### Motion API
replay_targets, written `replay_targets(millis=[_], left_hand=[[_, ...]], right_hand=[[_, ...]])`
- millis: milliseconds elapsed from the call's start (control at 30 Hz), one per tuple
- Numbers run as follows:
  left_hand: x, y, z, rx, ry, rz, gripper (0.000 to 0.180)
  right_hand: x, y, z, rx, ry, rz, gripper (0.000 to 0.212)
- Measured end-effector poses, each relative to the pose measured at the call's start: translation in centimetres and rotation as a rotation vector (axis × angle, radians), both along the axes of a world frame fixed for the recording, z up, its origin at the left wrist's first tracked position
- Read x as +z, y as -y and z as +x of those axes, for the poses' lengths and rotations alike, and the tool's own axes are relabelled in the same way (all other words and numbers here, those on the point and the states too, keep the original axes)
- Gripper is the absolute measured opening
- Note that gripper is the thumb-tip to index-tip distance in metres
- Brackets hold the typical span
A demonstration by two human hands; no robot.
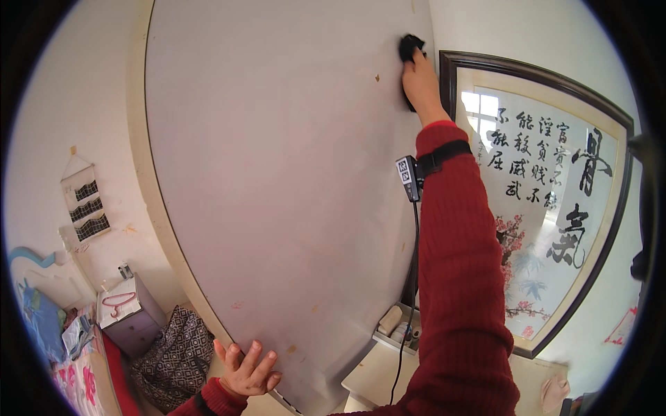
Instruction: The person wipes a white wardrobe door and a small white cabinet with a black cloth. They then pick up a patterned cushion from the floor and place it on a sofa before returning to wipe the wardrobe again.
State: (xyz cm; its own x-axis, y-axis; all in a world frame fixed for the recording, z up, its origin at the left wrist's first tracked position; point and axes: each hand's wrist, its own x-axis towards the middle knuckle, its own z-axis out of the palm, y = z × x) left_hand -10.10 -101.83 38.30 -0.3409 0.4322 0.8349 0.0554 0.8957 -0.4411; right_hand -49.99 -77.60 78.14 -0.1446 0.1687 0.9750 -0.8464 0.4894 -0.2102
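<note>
A tall pale greyish-mauve panel (277, 152), which looks like a door or a cabinet side, fills the middle of the view. High at its right edge, my right hand (422, 84) grips a crumpled black cloth (411, 47) and presses it to the surface. Part of the cloth hangs below my fingers. Several small brown marks dot the panel, one of them a chip (377, 78) left of that hand. Low down, near the panel's bottom left edge, my left hand (248, 371) is open with fingers spread and holds nothing.
A dark-framed calligraphy picture (447, 62) hangs close to my right arm. Below stands a white table (371, 371) with a tray of small items (394, 322). A black cable (416, 256) trails from my sleeve. At left are a nightstand (135, 319), a patterned bundle (173, 353) and a bed (76, 378).
</note>
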Motion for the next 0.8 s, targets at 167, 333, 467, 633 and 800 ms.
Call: replay_targets(millis=[167,333,467,633,800], left_hand=[[-0.1,-0.2,0.1,0.054,-0.001,0.002,0.046],[0.2,-0.5,0.1,0.058,0.004,0.013,0.045],[0.7,-0.6,0.1,0.04,0.015,0.011,0.045],[1.5,-1.0,0.4,0.03,0.063,0.017,0.05],[3.1,-1.5,1.7,-0.044,0.078,0.015,0.054]], right_hand=[[-5.7,-2.5,-7.1,-0.083,0.249,-0.069,0.043],[-11.1,-2.9,-9.4,-0.144,0.391,-0.139,0.045],[-11.8,-1.7,-6.8,-0.134,0.479,-0.204,0.047],[-13.1,0.7,0.1,-0.13,0.524,-0.236,0.047],[-14.7,2.7,8.6,-0.07,0.463,-0.115,0.045]])
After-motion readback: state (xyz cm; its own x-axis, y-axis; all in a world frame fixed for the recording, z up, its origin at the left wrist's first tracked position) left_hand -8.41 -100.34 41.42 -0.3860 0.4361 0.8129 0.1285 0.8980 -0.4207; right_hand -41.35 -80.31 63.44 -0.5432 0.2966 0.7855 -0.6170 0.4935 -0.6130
